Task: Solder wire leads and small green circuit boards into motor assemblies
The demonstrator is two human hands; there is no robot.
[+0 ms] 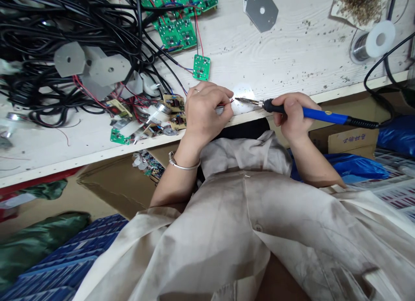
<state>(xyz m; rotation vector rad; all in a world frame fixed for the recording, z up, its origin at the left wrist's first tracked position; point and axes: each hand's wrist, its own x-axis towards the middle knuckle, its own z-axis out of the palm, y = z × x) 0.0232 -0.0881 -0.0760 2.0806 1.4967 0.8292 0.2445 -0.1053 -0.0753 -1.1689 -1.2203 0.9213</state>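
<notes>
My right hand [293,114] is closed round the blue and black handle of a soldering iron [319,115]. Its metal tip points left, near the front edge of the white workbench [292,46]. My left hand [204,108] is pinched on thin red wires right at the iron's tip, over a pale round piece [244,97] lying on the bench. A ring and a silver bracelet [183,164] show on the left hand and wrist. A single green circuit board [201,67] lies just behind the left hand.
A tangle of black cables [65,28] covers the bench's left. More green boards [178,15], grey metal plates [262,9] and small parts [152,117] lie around. A solder spool [372,43] sits far right. Cardboard boxes [350,139], blue crates [65,266] and blue bags [395,134] stand below.
</notes>
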